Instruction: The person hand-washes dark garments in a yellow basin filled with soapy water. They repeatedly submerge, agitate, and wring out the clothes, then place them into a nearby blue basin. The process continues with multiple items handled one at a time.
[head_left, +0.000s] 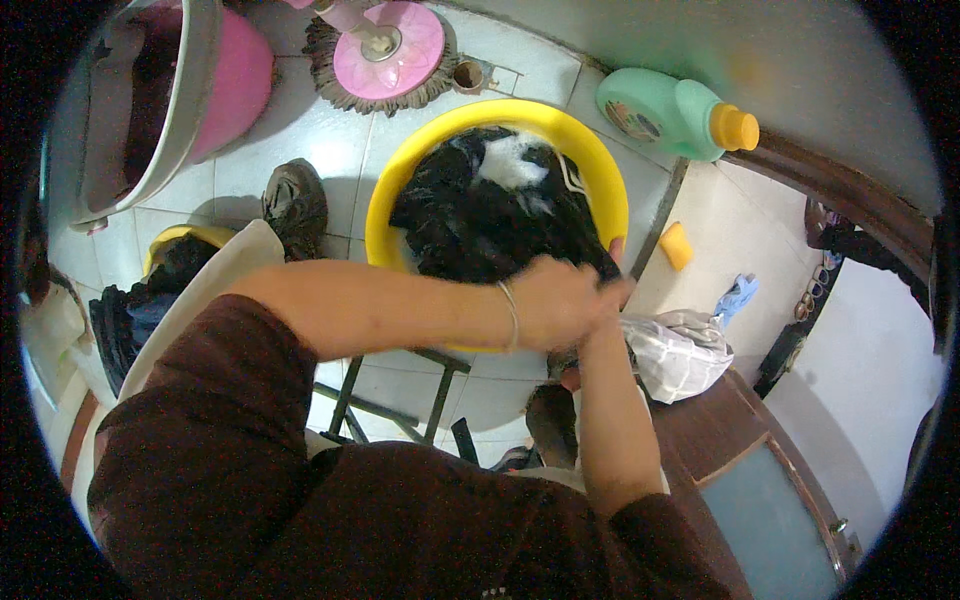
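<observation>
A round yellow plastic basin (390, 184) stands on the tiled floor before me. In it lies wet black cloth (480, 217) with white suds (512, 161) on top and a pale cord at its right side. Over the basin's near right rim my hands meet. My left hand (551, 304), with a thin band at the wrist, is motion-blurred and lies across my right hand (613, 289); its grip is hidden. A stretched end of the black cloth runs into my right hand, whose fingers show at the rim.
A green detergent bottle (652, 109) with a yellow cap lies by the wall. Around the basin are a pink mop head (390, 49), a pink bucket (236, 82), a yellow sponge (676, 246), checked cloth (679, 356), a metal stool frame (442, 401) and dark clothes (142, 319).
</observation>
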